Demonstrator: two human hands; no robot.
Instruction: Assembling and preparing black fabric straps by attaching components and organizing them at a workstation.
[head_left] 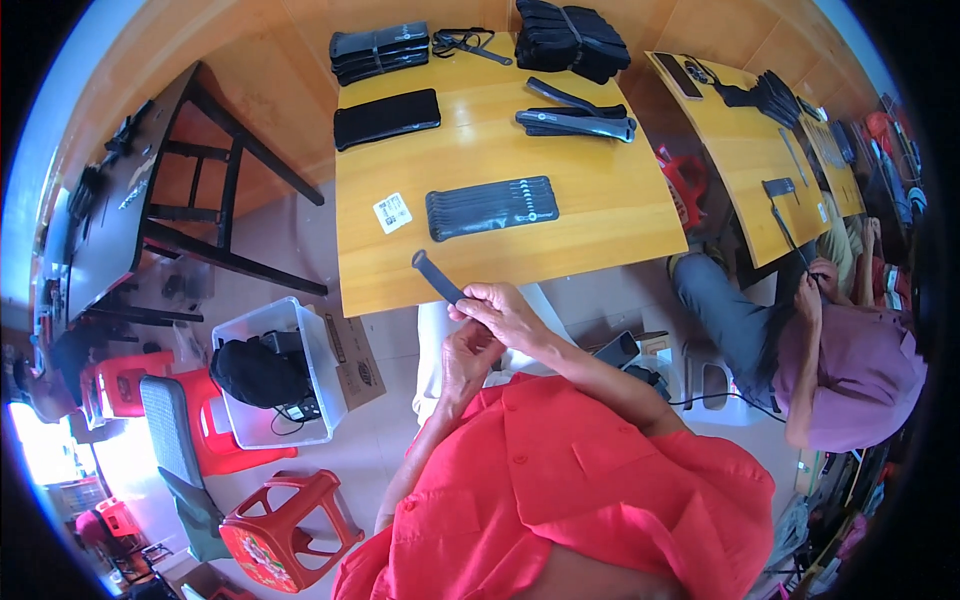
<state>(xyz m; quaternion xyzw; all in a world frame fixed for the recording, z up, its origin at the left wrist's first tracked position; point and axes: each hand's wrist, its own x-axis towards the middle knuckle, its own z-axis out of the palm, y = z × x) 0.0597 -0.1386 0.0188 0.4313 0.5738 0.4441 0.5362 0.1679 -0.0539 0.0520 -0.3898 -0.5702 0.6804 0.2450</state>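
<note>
A black strap (437, 277) with a ring-shaped end slants up over the near edge of the table. My right hand (508, 314) pinches it between thumb and fingers. Just below, my left hand (468, 358) is closed against the right fingers, at the strap's lower part; that lower end is hidden by the hands. In front of them, a neat row of overlapping black straps (490, 208) with rounded ends lies on the yellow table (600, 230). Left of that row is a white printed label (392, 212).
Bundled black straps (380, 52) and a larger bundle (572, 40) stand along the table's back, with a black flat pile (387, 118) and loose straps (577, 122) nearer. A clear bin (325, 385) and red stool (290, 530) are at left; a co-worker (850, 370) sits right.
</note>
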